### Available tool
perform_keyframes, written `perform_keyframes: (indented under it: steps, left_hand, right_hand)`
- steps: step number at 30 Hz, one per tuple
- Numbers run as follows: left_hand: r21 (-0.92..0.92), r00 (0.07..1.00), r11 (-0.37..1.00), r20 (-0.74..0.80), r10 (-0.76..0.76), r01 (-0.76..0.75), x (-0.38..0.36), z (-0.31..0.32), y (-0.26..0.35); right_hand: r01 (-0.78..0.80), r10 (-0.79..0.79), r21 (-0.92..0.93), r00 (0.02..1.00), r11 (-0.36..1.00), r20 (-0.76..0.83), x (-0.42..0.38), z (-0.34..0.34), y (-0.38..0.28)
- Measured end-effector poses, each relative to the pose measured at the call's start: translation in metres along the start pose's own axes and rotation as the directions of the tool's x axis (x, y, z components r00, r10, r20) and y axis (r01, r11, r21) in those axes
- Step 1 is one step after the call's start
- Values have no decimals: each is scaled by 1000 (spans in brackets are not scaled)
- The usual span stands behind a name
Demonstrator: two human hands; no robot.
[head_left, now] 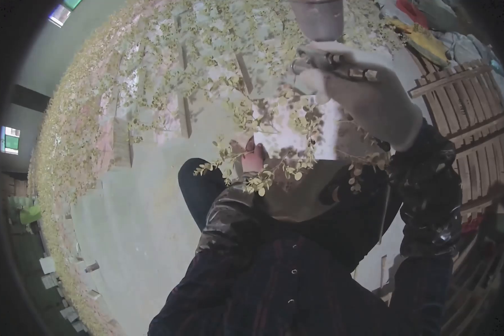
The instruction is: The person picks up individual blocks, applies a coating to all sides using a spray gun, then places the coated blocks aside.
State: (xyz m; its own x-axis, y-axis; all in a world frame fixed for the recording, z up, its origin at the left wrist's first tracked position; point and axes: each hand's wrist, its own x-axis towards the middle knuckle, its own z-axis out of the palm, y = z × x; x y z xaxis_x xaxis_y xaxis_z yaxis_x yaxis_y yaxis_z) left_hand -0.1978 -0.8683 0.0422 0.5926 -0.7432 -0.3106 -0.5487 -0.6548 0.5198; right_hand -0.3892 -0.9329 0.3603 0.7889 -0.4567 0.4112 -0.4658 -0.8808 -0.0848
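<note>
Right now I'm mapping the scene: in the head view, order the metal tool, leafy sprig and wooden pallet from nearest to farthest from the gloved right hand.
1. metal tool: gripped in the right hand.
2. leafy sprig: lower left of it.
3. wooden pallet: far right.

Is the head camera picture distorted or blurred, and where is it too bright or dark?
Head view: strong fisheye bending with black corners; the gloved right hand and its metal tool are pale and blurred; the white sheet behind the leafy twigs is overexposed; the dark jacket loses detail in shadow.
</note>
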Motion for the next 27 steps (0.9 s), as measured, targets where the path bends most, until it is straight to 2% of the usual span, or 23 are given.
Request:
perform_keyframes:
  steps: [2,3,6,9,10,11,13,15,17,18,20,21,23,24,26,27]
  left_hand:
    - [30,987,990,-87,138,-136,7,12,-13]
    - [38,979,985,-107,174,-170,12,17,-17]
    - [37,951,964,-156,266,-264,21,25,-28]
    - [60,920,940,-193,342,-336,22,22,-26]
    - [15,989,998,-134,69,-67,20,17,-11]
    - [-12,976,978,-62,-210,210,20,13,1]
    - [-64,889,888,71,-452,456,31,15,5]
    - [-108,783,784,220,-581,612,35,19,6]
    - [25,907,908,-61,-416,418,17,8,13]
    - [68,923,925,-126,-364,374,13,4,11]
    - [112,969,977,150,-198,183,19,-6,0]
    - [111,963,984,217,-160,138,26,0,-12]
    - [316,943,910,278,182,-269,49,34,-47]
    - [358,914,857,308,265,-370,57,48,-61]
    - [27,930,949,207,302,-314,72,66,-83]
    - [-57,937,953,178,302,-296,77,71,-88]
  right_hand:
    - [111,-123,-347,992,931,-14,3,7,-2]
    - [134,-154,-430,988,893,-10,4,7,-2]
    - [97,-98,-132,995,987,-4,10,2,-9]
    - [139,-133,-171,990,975,42,1,1,-4]
    - [61,-60,-12,996,998,61,-1,-1,-5]
    - [-24,11,145,996,989,93,-2,-2,-7]
    - [-149,98,359,983,921,156,-2,-5,-16]
    - [-273,172,539,958,797,231,-4,-6,-26]
    - [-254,175,593,966,764,188,-7,-3,-34]
    - [-248,173,607,968,755,180,-10,-1,-37]
    - [-176,119,633,984,754,131,-17,1,-37]
    - [-155,100,640,988,752,122,-18,2,-38]
    - [-166,117,686,986,709,118,-21,3,-39]
    - [-173,127,695,985,698,117,-23,3,-38]
    - [-160,156,672,986,723,67,-25,8,-36]
    - [-153,159,670,986,727,53,-24,9,-36]
